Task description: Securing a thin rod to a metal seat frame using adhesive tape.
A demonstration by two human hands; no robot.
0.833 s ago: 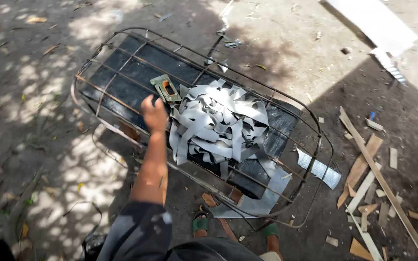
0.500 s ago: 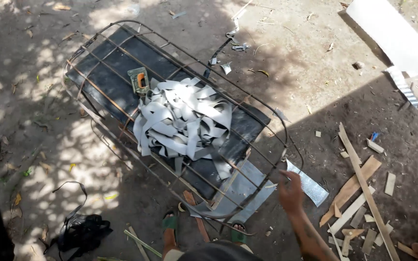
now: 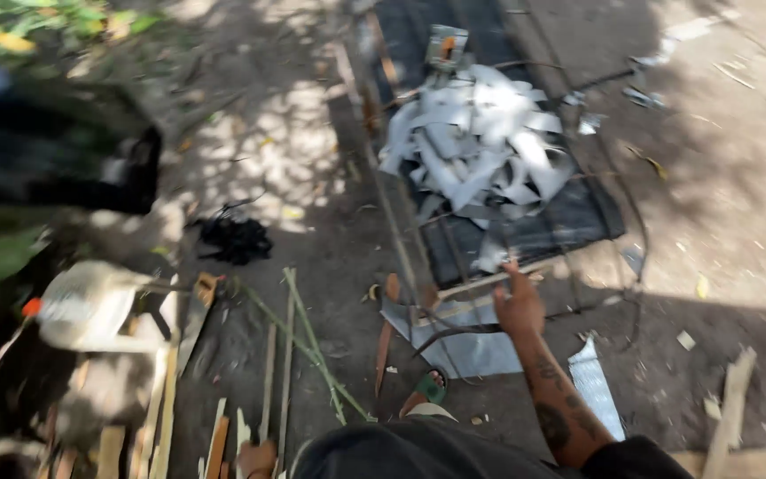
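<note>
Bare, sun-dappled dirt ground. Nearest, the left hand (image 3: 257, 458) sits low among green stalks (image 3: 303, 341); whether it grips anything I cannot tell. The right hand (image 3: 519, 304) clasps the near rail of a wire frame (image 3: 401, 231). Farther off, grey metal strips (image 3: 480, 142) are heaped on the frame.

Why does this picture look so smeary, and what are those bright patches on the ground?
Head view: the whole frame is motion-blurred, worst at the left edge, where a dark shape and leaves smear. Dappled sunlight speckles the dirt ground; a broad shadow covers the foreground. The pale strips on the wire frame glare nearly white. The right hand at the frame's near end stays readable; the left hand barely shows.
</note>
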